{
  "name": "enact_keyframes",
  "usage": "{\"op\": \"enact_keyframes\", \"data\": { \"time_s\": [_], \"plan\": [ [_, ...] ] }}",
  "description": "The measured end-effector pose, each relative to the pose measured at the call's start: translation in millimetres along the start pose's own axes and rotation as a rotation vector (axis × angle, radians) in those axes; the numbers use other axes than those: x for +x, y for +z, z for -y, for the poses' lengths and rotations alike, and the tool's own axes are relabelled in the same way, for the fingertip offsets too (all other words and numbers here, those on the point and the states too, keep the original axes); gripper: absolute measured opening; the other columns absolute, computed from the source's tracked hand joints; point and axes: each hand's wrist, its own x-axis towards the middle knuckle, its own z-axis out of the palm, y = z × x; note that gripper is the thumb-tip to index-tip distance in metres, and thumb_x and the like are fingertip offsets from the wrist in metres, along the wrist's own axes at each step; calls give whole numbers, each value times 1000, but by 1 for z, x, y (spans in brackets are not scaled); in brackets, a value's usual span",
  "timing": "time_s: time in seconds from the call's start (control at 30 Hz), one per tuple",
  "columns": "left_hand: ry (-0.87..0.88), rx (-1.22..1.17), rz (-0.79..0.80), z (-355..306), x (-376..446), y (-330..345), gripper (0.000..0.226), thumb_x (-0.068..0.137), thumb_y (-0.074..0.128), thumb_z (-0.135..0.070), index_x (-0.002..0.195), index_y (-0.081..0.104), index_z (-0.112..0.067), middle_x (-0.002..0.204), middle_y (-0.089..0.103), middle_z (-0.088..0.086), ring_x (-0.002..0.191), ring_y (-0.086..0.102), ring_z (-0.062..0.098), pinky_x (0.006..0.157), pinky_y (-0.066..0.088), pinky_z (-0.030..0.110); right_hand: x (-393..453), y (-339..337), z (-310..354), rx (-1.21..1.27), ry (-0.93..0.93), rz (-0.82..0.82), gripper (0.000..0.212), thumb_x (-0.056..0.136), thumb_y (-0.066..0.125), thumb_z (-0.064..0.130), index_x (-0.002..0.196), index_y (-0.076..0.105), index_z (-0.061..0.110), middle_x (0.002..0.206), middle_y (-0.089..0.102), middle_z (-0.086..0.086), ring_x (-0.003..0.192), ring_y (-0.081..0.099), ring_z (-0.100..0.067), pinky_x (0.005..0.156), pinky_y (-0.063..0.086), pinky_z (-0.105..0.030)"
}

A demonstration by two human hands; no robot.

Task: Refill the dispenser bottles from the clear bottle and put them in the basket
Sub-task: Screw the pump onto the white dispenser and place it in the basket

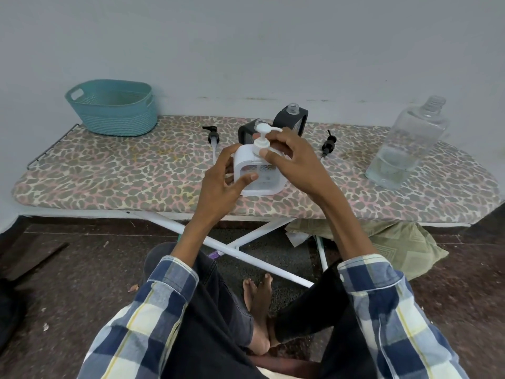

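while the left grip (226, 176) holds the upright white dispenser bottle (259, 173), the right grip (289, 154) pinches its right-pointing pump (263, 138).

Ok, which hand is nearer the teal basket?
Left. The left hand holds the white dispenser on its basket-facing side; the right hand pinches the pump, farther from the teal basket.

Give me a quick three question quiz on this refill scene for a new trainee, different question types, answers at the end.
1. True or false: the teal basket already holds a dispenser.
2. How many black pumps lie loose on the ironing board?
3. Which hand grips the white pump: A left, B right?

Key:
1. False; no dispenser shows in it.
2. Two.
3. B; the right hand pinches its collar, the left hand steadies the white dispenser.
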Motion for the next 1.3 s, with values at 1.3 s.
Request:
{"op": "enact_keyframes", "data": {
  "time_s": [1.3],
  "plan": [
    [15, -12, 44, -6, -1, -1, 60, 102, 76, -25, 155, 49, -23, 131, 71, -2, 120, 69, 4, 88, 56, 16, -1, 15, -10, -49, -132, -114, 23, 100, 70, 33, 111, 65, 15, 109, 59, 4, 97, 57, 0, 86, 42, -13]
  ]
}}
